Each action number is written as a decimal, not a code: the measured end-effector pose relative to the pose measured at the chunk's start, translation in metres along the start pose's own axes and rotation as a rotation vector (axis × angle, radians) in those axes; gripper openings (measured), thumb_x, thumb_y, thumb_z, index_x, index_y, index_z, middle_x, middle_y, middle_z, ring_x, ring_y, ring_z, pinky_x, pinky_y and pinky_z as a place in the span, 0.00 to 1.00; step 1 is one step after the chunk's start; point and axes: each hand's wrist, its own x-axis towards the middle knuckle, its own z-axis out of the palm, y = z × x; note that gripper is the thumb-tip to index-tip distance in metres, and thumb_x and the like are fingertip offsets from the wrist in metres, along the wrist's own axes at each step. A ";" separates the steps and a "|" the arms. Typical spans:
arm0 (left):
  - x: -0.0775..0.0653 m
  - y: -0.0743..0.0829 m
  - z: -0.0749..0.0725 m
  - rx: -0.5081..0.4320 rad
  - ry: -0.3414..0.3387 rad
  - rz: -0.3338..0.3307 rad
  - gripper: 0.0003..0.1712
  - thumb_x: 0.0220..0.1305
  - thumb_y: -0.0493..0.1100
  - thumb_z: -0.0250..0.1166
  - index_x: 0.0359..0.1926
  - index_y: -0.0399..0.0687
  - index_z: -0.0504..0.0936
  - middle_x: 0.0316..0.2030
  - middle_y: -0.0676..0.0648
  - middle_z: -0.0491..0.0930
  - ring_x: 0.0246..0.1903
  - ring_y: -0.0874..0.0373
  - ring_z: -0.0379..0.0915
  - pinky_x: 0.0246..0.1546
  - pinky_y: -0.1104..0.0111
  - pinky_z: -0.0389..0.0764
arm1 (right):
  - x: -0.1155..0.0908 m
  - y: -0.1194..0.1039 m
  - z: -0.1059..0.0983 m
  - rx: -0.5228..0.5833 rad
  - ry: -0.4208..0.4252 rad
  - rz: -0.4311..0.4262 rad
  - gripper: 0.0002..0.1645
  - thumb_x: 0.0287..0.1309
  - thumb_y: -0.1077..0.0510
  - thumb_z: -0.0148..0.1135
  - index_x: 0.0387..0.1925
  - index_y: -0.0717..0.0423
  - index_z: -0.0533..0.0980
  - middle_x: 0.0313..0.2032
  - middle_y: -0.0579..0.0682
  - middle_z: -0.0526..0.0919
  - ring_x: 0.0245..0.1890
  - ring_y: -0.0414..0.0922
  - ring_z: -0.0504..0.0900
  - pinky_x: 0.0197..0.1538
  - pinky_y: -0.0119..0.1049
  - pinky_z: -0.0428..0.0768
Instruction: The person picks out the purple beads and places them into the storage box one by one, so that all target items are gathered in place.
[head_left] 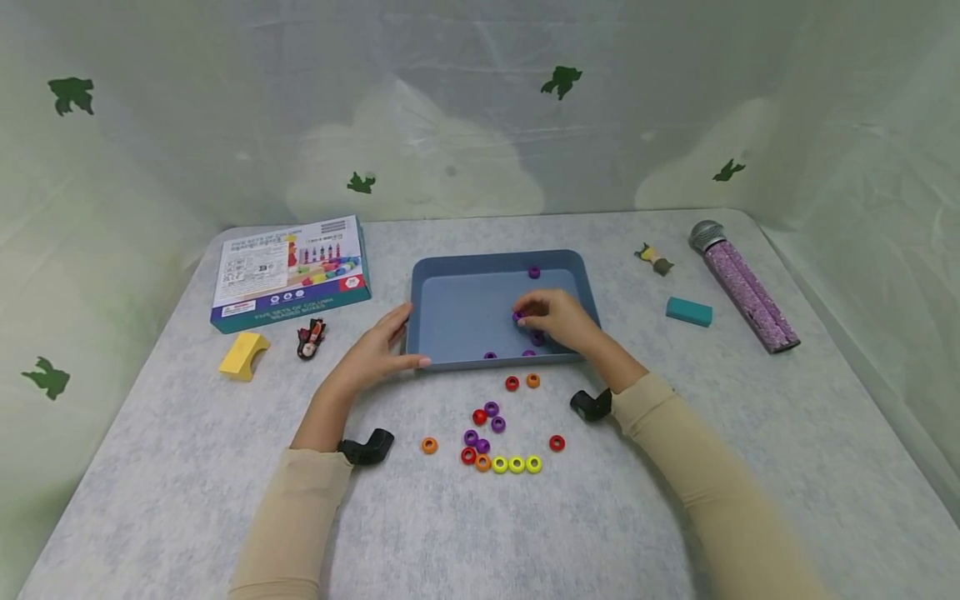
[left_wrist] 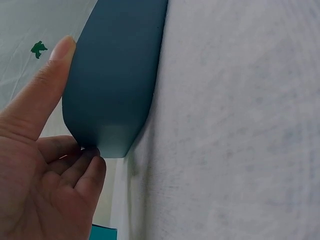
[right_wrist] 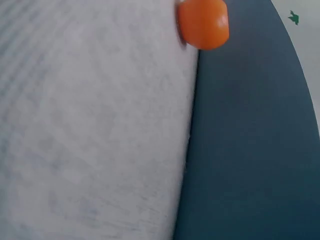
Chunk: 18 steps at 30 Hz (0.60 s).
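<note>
A blue tray (head_left: 465, 364) lies on the table, with several purple beads (head_left: 534, 272) scattered in it. At its near left corner, my left hand (head_left: 375, 354) holds the tray, thumb along the near side and fingers at the left wall. In the left wrist view, the bent fingers (left_wrist: 90, 180) press against the tray wall (left_wrist: 112, 75). Over the tray's right half, my right hand (head_left: 558, 317) pinches a purple bead (head_left: 517, 317) between thumb and fingertips. The right wrist view shows the tray's outer wall (right_wrist: 250, 140) and an orange bead (right_wrist: 204, 22), but not the hand.
Red, orange, purple and yellow beads (head_left: 517, 464) lie before the tray. Left are a printed box (head_left: 292, 271), a yellow arch block (head_left: 242, 357) and a small figure (head_left: 311, 339). Right are another figure (head_left: 655, 258), a teal block (head_left: 688, 312) and a glittery microphone (head_left: 750, 292).
</note>
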 end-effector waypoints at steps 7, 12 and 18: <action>0.001 -0.004 -0.001 0.000 -0.003 -0.001 0.54 0.42 0.55 0.63 0.63 0.48 0.39 0.62 0.47 0.38 0.58 0.54 0.41 0.56 0.63 0.52 | 0.003 0.002 0.004 -0.061 -0.058 0.053 0.09 0.45 0.60 0.59 0.33 0.52 0.76 0.29 0.44 0.76 0.31 0.39 0.73 0.35 0.32 0.73; 0.007 -0.018 0.001 0.009 0.003 0.017 0.56 0.38 0.60 0.62 0.63 0.53 0.39 0.62 0.50 0.37 0.58 0.56 0.41 0.56 0.65 0.53 | 0.000 0.000 0.002 -0.050 -0.067 0.047 0.13 0.46 0.57 0.59 0.38 0.52 0.74 0.35 0.44 0.75 0.37 0.39 0.72 0.41 0.33 0.71; 0.004 -0.011 0.001 0.004 -0.010 0.012 0.55 0.40 0.58 0.62 0.63 0.51 0.38 0.62 0.48 0.37 0.58 0.54 0.41 0.56 0.64 0.53 | -0.020 -0.017 -0.004 -0.008 -0.014 -0.117 0.22 0.46 0.52 0.57 0.45 0.53 0.70 0.44 0.50 0.71 0.44 0.44 0.68 0.47 0.40 0.68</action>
